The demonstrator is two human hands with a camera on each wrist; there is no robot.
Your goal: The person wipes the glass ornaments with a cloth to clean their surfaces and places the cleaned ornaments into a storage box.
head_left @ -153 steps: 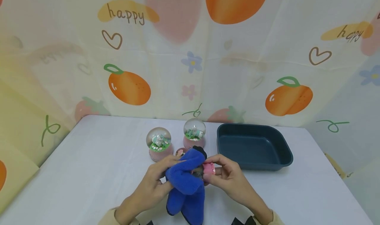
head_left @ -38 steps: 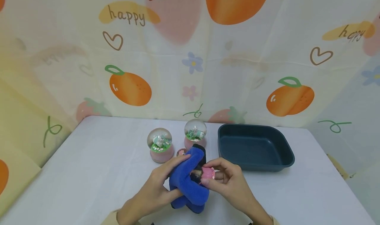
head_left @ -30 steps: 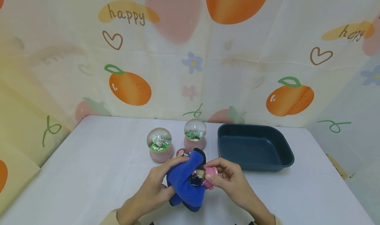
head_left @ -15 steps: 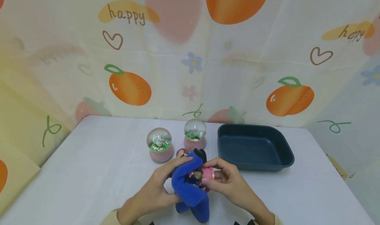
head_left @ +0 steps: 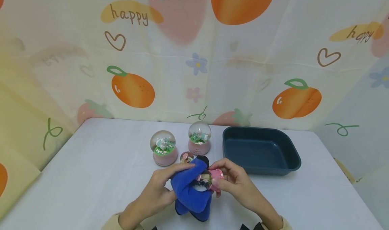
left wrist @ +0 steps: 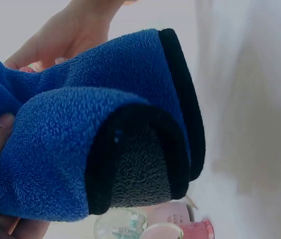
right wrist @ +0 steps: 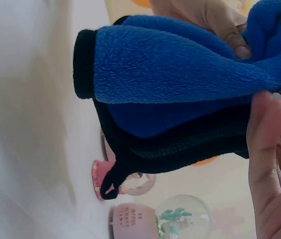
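Observation:
In the head view my left hand (head_left: pixel 156 188) grips a plush blue towel (head_left: pixel 189 194) with black edging. The towel is folded around the dome of a small snow globe (head_left: pixel 203 182), lying sideways between my hands. Thumb and fingers of my right hand (head_left: pixel 234 179) pinch its pink base (head_left: pixel 216 176). Part of the clear dome shows past the towel's fold; the rest is covered. The right wrist view has the towel (right wrist: pixel 170 69) hanging over the table, with a black loop at one corner, and my right thumb (right wrist: pixel 267 122) against it near the base.
Two larger snow globes (head_left: pixel 163 148) (head_left: pixel 199 138) with pale pink bases stand just beyond my hands. Another small globe (head_left: pixel 186 156) is partly hidden behind the towel. A dark teal rectangular tray (head_left: pixel 261 150) sits at the back right. A patterned cloth (head_left: pixel 194 54) hangs behind the table.
Over these frames the towel shifts and refolds around the small globe, its lower folds swinging. Since half a second ago the globe has moved slightly right, baring more dome. Both hands keep their hold.

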